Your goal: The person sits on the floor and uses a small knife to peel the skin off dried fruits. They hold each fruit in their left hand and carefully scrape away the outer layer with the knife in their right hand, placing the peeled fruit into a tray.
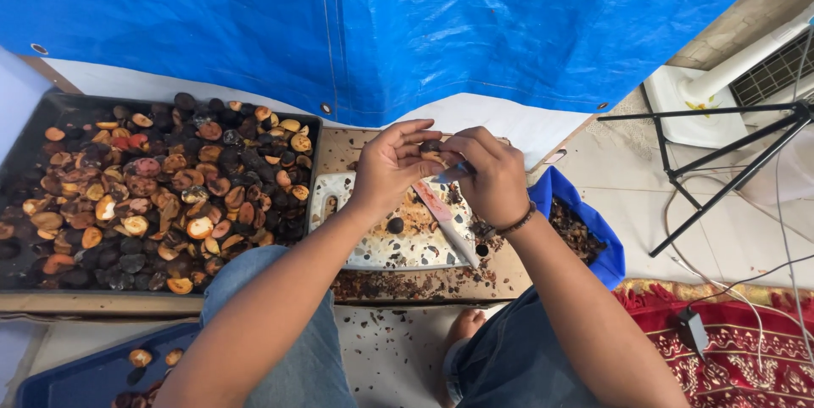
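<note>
Blue tarp backs a cutting board (373, 248) above which the left hand (392, 164) pinches a dark nut (431, 147) while the right hand (490, 175) grips a knife (445, 213), whose blade could slip into the fingers.

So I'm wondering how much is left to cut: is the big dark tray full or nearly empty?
Full. The dark tray is heaped edge to edge with dark whole fruits and orange-fleshed halves.

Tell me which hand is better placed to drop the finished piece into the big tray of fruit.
Left hand, probably: it grips the dark fruit and is nearer the tray; the right hand holds the knife.
</note>
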